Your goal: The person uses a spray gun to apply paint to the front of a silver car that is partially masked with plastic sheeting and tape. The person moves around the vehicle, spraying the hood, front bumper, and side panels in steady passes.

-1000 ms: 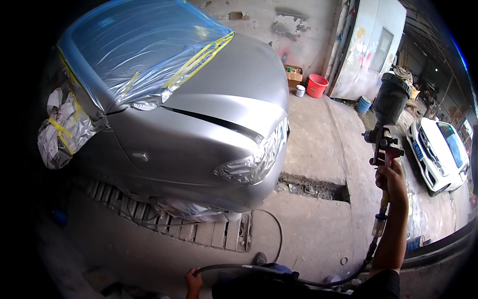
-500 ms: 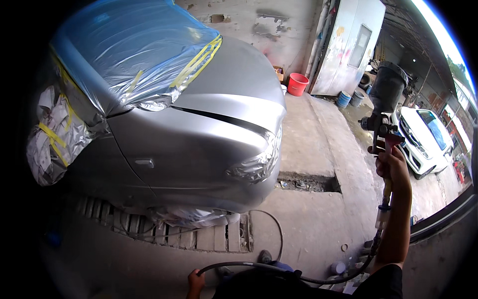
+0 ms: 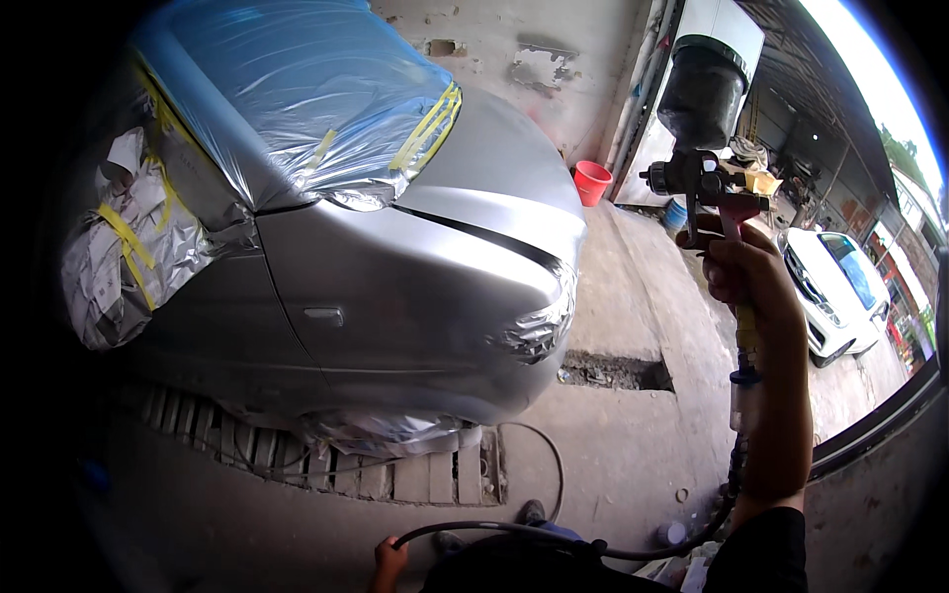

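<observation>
Both hands: we have the right hand (image 3: 756, 282) clenched on the spray gun (image 3: 707, 148), upper right; left hand (image 3: 388, 563) grasping the air hose (image 3: 514, 529), bottom centre.
Car (image 3: 425, 296): silver, centre-left, windows masked.
Advice: we should keep the gun square, passes even, hose off the paint.

1. The right hand (image 3: 749, 272) is raised high on the right side, well above the left hand, with the fingers curled shut around a grip and the knuckles turned toward the camera.
2. The right forearm runs almost straight up from the lower edge to that hand, bare from wrist to elbow, with a dark sleeve at the bottom.
3. The left hand (image 3: 389, 561) sits low at the bottom edge, fingers closed in a fist.
</observation>
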Demonstrator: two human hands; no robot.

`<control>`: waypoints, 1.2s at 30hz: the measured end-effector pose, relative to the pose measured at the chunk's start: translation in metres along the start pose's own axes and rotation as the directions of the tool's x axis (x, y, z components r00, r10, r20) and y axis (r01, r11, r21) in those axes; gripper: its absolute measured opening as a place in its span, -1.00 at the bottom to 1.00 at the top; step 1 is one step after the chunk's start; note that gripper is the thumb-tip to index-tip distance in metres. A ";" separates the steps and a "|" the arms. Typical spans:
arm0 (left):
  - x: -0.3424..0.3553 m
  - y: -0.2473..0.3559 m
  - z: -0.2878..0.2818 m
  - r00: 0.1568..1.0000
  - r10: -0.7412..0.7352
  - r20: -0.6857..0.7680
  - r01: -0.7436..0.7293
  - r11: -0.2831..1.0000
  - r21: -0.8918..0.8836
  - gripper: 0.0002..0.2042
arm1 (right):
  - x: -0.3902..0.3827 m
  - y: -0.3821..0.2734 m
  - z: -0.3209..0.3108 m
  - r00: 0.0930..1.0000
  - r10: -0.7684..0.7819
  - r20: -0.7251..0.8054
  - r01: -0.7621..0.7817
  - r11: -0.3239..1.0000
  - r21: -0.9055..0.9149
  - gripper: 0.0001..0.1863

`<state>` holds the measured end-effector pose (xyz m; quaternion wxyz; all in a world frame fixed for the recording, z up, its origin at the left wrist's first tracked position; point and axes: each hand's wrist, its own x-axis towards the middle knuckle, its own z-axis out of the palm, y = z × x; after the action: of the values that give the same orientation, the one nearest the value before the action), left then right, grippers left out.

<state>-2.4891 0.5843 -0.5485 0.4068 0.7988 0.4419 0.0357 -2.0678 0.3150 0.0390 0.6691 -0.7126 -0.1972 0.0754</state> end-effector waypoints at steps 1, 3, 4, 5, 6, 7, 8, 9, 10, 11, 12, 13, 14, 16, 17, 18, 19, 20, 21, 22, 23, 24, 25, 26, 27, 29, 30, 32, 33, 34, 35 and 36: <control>0.000 -0.004 0.003 1.000 -0.004 0.003 0.004 1.000 0.017 -0.80 | 0.004 -0.004 0.003 0.999 0.004 0.040 -0.003 1.000 -0.022 -0.65; -0.003 -0.012 0.008 1.000 -0.011 0.022 0.012 1.000 -0.018 -0.79 | 0.012 -0.011 0.012 0.997 -0.016 0.076 0.015 1.000 0.016 -0.65; -0.007 -0.019 0.006 0.999 -0.025 0.022 0.026 0.999 -0.028 -0.78 | 0.018 -0.011 0.021 0.994 -0.022 0.104 0.017 0.999 0.046 -0.66; -0.010 -0.026 0.005 1.000 -0.015 0.014 0.015 1.000 -0.017 -0.77 | 0.020 -0.015 0.033 0.990 -0.031 0.136 0.021 0.997 0.070 -0.72; -0.013 -0.031 0.004 1.000 -0.004 0.007 0.004 1.000 -0.006 -0.76 | 0.025 -0.016 0.041 0.987 -0.021 0.158 0.011 0.998 0.060 -0.74; -0.018 -0.039 0.002 1.000 0.002 -0.002 -0.002 1.000 0.004 -0.75 | 0.031 -0.017 0.051 0.983 -0.010 0.185 0.001 0.999 0.050 -0.77; -0.021 -0.051 0.003 1.000 -0.014 -0.005 0.014 1.000 0.008 -0.75 | 0.035 -0.018 0.059 0.978 0.000 0.208 -0.009 0.999 0.042 -0.79; -0.022 -0.062 0.003 1.000 -0.030 -0.009 0.030 0.999 0.011 -0.75 | 0.038 -0.019 0.068 0.979 -0.007 0.205 -0.003 0.999 0.048 -0.83; -0.023 -0.065 0.004 0.999 -0.044 -0.005 0.044 0.999 0.016 -0.75 | 0.041 -0.018 0.073 0.977 -0.006 0.214 -0.007 0.998 0.064 -0.83; -0.025 -0.067 0.006 0.998 -0.062 -0.008 0.062 0.998 0.015 -0.75 | 0.043 -0.016 0.079 0.974 -0.007 0.225 -0.012 0.997 0.080 -0.83; -0.029 -0.070 0.007 0.997 -0.081 -0.013 0.081 0.997 0.015 -0.76 | 0.046 -0.013 0.082 0.971 -0.007 0.237 -0.016 0.995 0.097 -0.83; -0.031 -0.068 0.010 0.996 -0.094 -0.011 0.094 0.996 0.011 -0.76 | 0.049 -0.012 0.082 0.965 -0.006 0.261 -0.025 0.993 0.115 -0.83; -0.034 -0.066 0.012 0.996 -0.089 -0.014 0.089 0.996 -0.025 -0.76 | 0.052 -0.010 0.081 0.965 0.005 0.262 -0.030 0.995 0.092 -0.83; -0.041 -0.064 0.014 0.996 -0.085 -0.025 0.083 0.992 -0.095 -0.77 | 0.058 -0.007 0.076 0.963 0.027 0.267 -0.042 0.998 0.051 -0.82; -0.042 -0.063 0.015 0.996 -0.086 -0.026 0.084 0.992 -0.090 -0.77 | 0.058 -0.007 0.074 0.970 0.026 0.243 -0.039 0.998 0.051 -0.83; -0.043 -0.063 0.015 0.996 -0.088 -0.028 0.085 0.993 -0.085 -0.78 | 0.055 -0.005 0.072 0.975 0.025 0.220 -0.037 0.998 0.050 -0.84; -0.044 -0.063 0.014 0.995 -0.090 -0.033 0.087 0.993 -0.079 -0.78 | 0.053 -0.004 0.070 0.980 0.023 0.199 -0.033 0.998 0.051 -0.84; -0.046 -0.064 0.013 0.996 -0.082 -0.031 0.079 0.994 -0.074 -0.78 | 0.053 -0.001 0.064 0.984 0.041 0.173 -0.047 0.998 0.029 -0.83; -0.047 -0.064 0.012 0.997 -0.074 -0.029 0.072 0.995 -0.069 -0.78 | 0.053 0.002 0.058 0.987 0.059 0.148 -0.061 0.998 0.008 -0.81; -0.046 -0.062 0.011 0.998 -0.061 -0.023 0.060 0.996 -0.064 -0.77 | 0.051 0.005 0.052 0.990 0.076 0.115 -0.075 0.997 -0.016 -0.79; -0.043 -0.054 0.012 0.995 -0.101 0.025 0.101 0.994 -0.029 -0.77 | 0.044 0.000 0.052 0.995 0.072 0.074 -0.071 0.997 -0.023 -0.83; -0.039 -0.046 0.012 0.987 -0.141 0.072 0.141 0.990 0.008 -0.76 | 0.044 0.000 0.047 0.995 0.070 0.071 -0.068 0.997 -0.027 -0.82; -0.039 -0.039 0.008 0.976 -0.188 0.108 0.183 0.982 0.051 -0.75 | 0.045 0.002 0.043 0.995 0.068 0.075 -0.067 0.998 -0.021 -0.82; -0.037 -0.043 0.010 0.983 -0.156 0.098 0.153 0.987 0.042 -0.75 | 0.046 0.002 0.039 0.995 0.066 0.078 -0.065 0.998 -0.017 -0.82; -0.036 -0.041 0.010 0.988 -0.124 0.089 0.121 0.992 0.033 -0.74 | 0.045 0.001 0.039 0.992 0.069 0.102 -0.068 0.998 -0.019 -0.82; -0.034 -0.040 0.009 0.989 -0.121 0.081 0.119 0.993 0.030 -0.73 | 0.047 -0.002 0.042 0.985 0.076 0.154 -0.074 0.997 -0.018 -0.80; -0.033 -0.039 0.009 0.985 -0.147 0.086 0.144 0.989 0.033 -0.74 | 0.047 -0.003 0.046 0.984 0.058 0.169 -0.058 0.998 -0.008 -0.81; -0.034 -0.043 0.010 0.984 -0.161 0.079 0.159 0.987 0.032 -0.75 | 0.049 -0.006 0.059 0.979 0.023 0.203 -0.026 1.000 0.013 -0.83; -0.036 -0.046 0.008 0.987 -0.149 0.068 0.147 0.989 0.028 -0.75 | 0.054 -0.005 0.064 0.972 0.012 0.233 -0.020 0.999 0.031 -0.84; -0.037 -0.045 0.009 0.989 -0.132 0.064 0.131 0.991 0.023 -0.76 | 0.055 -0.007 0.069 0.968 -0.002 0.252 -0.009 0.999 0.042 -0.84; -0.039 -0.044 0.011 0.991 -0.123 0.057 0.122 0.992 0.027 -0.76 | 0.056 -0.010 0.074 0.962 -0.017 0.271 0.002 0.999 0.052 -0.83; -0.043 -0.044 0.012 0.992 -0.114 0.049 0.113 0.993 0.032 -0.76 | 0.057 -0.013 0.078 0.956 -0.031 0.291 0.013 0.998 0.063 -0.83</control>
<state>-2.5402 0.5578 -0.5732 0.4078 0.7787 0.4766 -0.0142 -2.0476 0.4091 0.0532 0.6548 -0.6707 -0.2994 0.1784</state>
